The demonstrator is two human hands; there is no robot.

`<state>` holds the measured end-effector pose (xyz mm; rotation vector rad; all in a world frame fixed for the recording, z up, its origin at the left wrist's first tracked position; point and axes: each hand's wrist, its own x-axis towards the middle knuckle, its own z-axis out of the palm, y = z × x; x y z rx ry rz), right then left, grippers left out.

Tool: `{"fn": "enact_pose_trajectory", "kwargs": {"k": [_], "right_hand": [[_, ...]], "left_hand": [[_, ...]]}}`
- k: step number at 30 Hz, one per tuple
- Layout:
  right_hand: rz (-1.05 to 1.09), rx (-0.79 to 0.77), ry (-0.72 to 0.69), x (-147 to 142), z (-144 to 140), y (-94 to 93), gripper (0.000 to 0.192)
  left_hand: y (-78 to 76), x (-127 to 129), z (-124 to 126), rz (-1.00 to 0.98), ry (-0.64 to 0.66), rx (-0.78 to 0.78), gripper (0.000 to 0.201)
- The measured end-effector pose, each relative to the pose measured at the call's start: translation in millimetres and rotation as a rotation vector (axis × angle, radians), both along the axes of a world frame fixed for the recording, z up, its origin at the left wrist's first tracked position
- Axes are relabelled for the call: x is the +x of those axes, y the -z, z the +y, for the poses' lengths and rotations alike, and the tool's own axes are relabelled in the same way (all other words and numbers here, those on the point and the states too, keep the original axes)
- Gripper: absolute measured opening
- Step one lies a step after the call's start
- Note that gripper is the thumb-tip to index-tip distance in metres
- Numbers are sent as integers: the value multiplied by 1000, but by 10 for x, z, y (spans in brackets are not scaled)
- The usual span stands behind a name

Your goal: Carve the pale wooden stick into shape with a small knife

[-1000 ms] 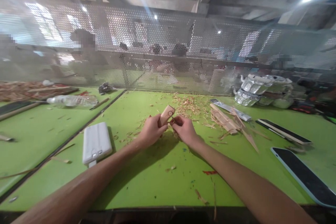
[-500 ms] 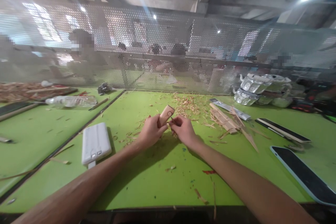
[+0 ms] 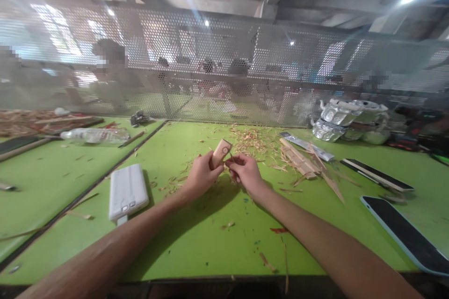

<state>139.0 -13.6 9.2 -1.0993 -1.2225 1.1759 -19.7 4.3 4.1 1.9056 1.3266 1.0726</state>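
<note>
Gripped in the left hand, over the middle of a green table: a wood block, tilted up to the right, with a small dark circle on its face. Left fingers wrapped around it, partly hidden behind. Close beside it, the right hand, with thumb and fingertips pinching a thin tool; tip near the block's edge, contact impossible to tell. Beyond the hands, scattered shavings. To the right, wood pieces and a phone. To the left, a white power bank; farther back, a clear bottle.
</note>
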Motion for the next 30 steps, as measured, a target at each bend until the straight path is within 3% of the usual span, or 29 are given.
{"fn": "enact_pose_trajectory", "kwargs": {"k": [13,19,30], "right_hand": [[-20,-43,-5,-21,-7,4,44],[-15,-79,23,-69,-38,-15,41],[85,-60,13,-19,19,33,32]], "left_hand": [[10,2,-41,20,-17,31,19],[-14,4,-58,60,-52,63,23],[-25,15,-58,-61,-35,-6,14]]}}
